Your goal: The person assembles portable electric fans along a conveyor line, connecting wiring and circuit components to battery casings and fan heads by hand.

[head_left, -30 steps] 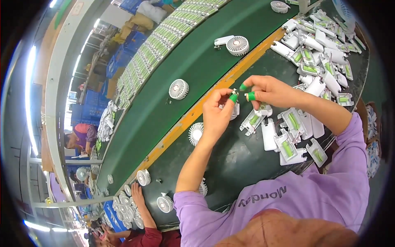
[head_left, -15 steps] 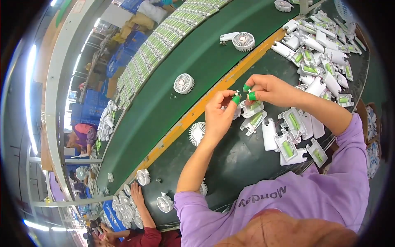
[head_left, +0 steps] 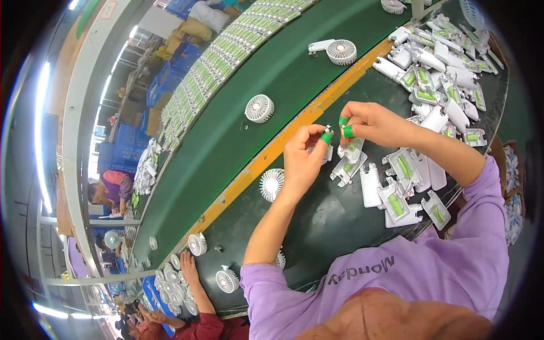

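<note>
The landmark is the yellow strip (head_left: 226, 199) edging the dark workbench (head_left: 334, 218). Nearest the wearer, well on the near side of the strip, lies a loose group of white handle shells (head_left: 396, 198), several open and showing green inserts. Closer to the strip, on its near side, the left hand (head_left: 303, 156) grips a small part (head_left: 327, 130) with a metallic look between thumb and finger, a green cover on the thumb. The right hand (head_left: 371, 123) is just beside it, the tips of its thumb and finger drawn close, both in green covers (whether anything is pinched there cannot be told). One open shell (head_left: 346, 168) lies below the hands, also on the near side. A white fan head (head_left: 272, 184) rests near the strip, by the left forearm. A large pile of shells (head_left: 433, 85) lies on the near side toward the strip's upper right end; a co-worker's hand (head_left: 190, 269) rests near its lower left end. Beyond the strip, a green conveyor (head_left: 198, 164) carries another fan head (head_left: 259, 108) and a fan with a handle (head_left: 341, 52). Farther beyond stand rows of white-and-green pieces (head_left: 226, 51).
</note>
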Demonstrator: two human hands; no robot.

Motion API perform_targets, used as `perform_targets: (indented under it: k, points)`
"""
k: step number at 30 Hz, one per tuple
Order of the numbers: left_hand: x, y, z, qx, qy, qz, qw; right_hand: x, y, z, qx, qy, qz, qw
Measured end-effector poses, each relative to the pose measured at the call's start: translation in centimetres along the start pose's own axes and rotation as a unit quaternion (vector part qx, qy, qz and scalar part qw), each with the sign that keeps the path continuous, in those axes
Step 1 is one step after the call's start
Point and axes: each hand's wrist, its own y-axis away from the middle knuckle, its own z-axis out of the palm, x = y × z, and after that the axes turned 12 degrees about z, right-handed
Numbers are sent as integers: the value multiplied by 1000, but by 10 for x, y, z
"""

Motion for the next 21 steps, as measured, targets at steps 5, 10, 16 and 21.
perform_targets:
  k: [5, 10, 16, 21]
  points:
    - [-2, 0, 1, 3, 52, -17, 998, -6, 1, 3, 10, -39, 29, 999]
    - [1, 1, 2, 5, 61, -24, 998, -7, -1, 4, 48, -22, 51, 997]
    - [6, 1, 5, -12, 60, -19, 998, 1, -5, 9, 68, 42, -52, 995]
    - [5, 3, 4, -21, 110, -9, 994, 3, -4, 3, 96, 101, -86, 986]
